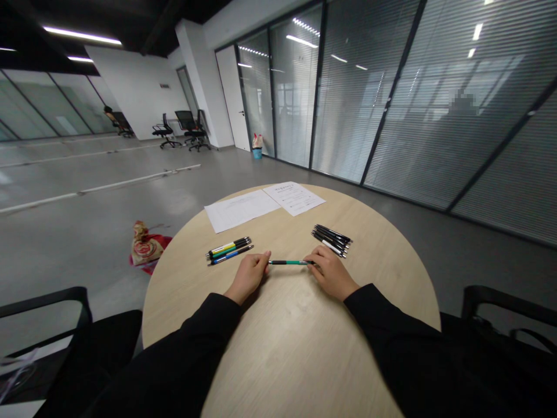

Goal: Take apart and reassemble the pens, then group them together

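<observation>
Nearest the viewer, two dark sleeves (pixel 191 337) are reaching over a round, pale wooden table (pixel 282 360), with black armchairs (pixel 111 331) standing beside it at about eight and four o'clock; hours are being read from the central pen, twelve pointing away from the person. The green-and-black pen (pixel 289 262) is lying crosswise between the hands; whether it is touching the table cannot be told. The left hand (pixel 249 276), at nine o'clock, is holding one end in narrowed fingers; the right hand (pixel 331 274), at three o'clock, is pinching the other end, its fingers likewise close together. Pens with yellow, green and blue barrels (pixel 225 248) are resting side by side between nine and ten o'clock, while a group of black pens (pixel 332 235), including a white-barrelled pen (pixel 333 247), is occupying two o'clock. Beyond these, a broad paper (pixel 241 210) at eleven and a printed sheet (pixel 295 199) at twelve are lying with edges meeting. On the floor, a red-and-tan bag (pixel 150 248) is sitting near nine-thirty. Farther off, office chairs (pixel 187 123) and a blue bucket (pixel 257 152) are standing toward eleven, and a glass partition (pixel 365 75) is stretching across one o'clock.
</observation>
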The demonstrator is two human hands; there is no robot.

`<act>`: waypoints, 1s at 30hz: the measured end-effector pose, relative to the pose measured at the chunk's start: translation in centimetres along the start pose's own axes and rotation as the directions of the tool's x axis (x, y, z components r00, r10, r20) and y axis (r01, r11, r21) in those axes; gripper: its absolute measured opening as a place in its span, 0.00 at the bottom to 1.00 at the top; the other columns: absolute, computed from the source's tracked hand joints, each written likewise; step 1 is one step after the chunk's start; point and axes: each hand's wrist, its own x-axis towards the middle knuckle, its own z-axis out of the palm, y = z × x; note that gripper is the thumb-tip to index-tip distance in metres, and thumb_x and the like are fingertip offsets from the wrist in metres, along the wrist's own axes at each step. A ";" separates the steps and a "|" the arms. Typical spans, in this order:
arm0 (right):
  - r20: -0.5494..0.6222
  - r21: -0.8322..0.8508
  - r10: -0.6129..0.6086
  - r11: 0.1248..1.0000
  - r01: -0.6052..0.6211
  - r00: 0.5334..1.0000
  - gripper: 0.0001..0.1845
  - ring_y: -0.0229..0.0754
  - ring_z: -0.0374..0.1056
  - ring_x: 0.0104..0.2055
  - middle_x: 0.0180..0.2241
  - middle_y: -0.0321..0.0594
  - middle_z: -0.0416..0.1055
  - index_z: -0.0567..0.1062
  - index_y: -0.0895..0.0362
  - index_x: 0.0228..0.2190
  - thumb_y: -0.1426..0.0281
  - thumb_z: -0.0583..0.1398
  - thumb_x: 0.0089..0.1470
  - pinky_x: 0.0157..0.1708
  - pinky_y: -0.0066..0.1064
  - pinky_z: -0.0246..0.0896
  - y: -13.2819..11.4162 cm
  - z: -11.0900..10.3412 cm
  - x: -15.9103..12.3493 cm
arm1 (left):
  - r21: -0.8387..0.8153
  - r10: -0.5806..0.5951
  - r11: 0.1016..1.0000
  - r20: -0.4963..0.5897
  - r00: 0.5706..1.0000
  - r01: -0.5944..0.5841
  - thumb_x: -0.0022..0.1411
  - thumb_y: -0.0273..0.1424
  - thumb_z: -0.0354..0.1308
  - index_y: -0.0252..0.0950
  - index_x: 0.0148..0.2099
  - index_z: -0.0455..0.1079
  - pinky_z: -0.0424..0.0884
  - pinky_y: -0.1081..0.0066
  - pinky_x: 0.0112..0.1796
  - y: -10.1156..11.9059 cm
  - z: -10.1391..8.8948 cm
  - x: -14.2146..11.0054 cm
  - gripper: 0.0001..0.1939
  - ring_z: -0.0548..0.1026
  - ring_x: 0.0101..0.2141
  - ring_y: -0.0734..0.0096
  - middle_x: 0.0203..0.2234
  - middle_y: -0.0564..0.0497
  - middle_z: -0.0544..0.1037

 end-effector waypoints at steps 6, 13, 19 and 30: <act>-0.007 0.009 -0.004 1.000 0.004 1.000 0.09 0.47 0.64 0.41 0.37 0.44 0.69 0.77 0.57 0.40 0.76 0.58 0.61 0.44 0.41 0.62 -0.1 0.0 0.0 | -0.027 0.071 0.997 0.030 0.997 -0.070 0.65 0.51 0.46 0.38 0.20 0.59 0.54 0.70 0.25 -0.2 0.0 0.2 0.28 0.59 0.19 0.73 0.14 0.56 0.62; -0.014 0.017 0.003 1.000 -0.003 1.000 0.10 0.47 0.64 0.41 0.37 0.44 0.69 0.77 0.56 0.40 0.76 0.57 0.61 0.44 0.41 0.63 -0.1 -0.1 0.0 | -0.114 0.147 0.983 0.041 0.988 -0.142 0.64 0.49 0.52 0.37 0.26 0.63 0.59 0.71 0.28 -0.5 0.0 0.3 0.22 0.65 0.24 0.71 0.20 0.55 0.68; -0.016 0.021 0.022 1.000 -0.022 1.000 0.09 0.47 0.64 0.42 0.37 0.44 0.69 0.77 0.56 0.39 0.76 0.57 0.61 0.44 0.41 0.62 0.1 0.0 0.0 | -0.217 0.209 0.958 0.075 0.975 -0.188 0.62 0.44 0.57 0.35 0.31 0.66 0.61 0.72 0.31 -0.3 -0.2 0.3 0.17 0.65 0.27 0.72 0.24 0.54 0.69; -0.015 0.041 0.046 0.998 -0.045 0.999 0.08 0.47 0.64 0.42 0.37 0.44 0.68 0.76 0.56 0.39 0.76 0.57 0.61 0.45 0.40 0.62 0.1 0.0 -0.1 | -0.356 0.207 0.921 0.097 0.974 -0.160 0.58 0.38 0.63 0.34 0.36 0.67 0.61 0.73 0.30 -0.3 -0.1 0.2 0.13 0.65 0.28 0.74 0.27 0.54 0.69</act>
